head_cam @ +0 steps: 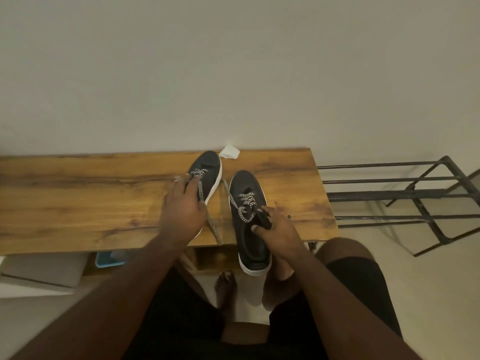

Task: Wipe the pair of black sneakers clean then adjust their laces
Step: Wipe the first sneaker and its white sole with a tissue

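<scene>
Wooden table: left hand grasps the 11 o'clock sneaker laces; right hand pinches the other sneaker's tongue; wipe at 12.

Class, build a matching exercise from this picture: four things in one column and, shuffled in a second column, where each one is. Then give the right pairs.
Things
1. white wipe
2. left sneaker
3. right sneaker
4. metal rack

Places
A. heel hanging over the near edge of the wooden table, right hand gripping its tongue
B. on the floor to the right of the table
C. at the table's far edge, by the wall
D. on the table, under the left hand

Pairs: 1-C, 2-D, 3-A, 4-B
</scene>
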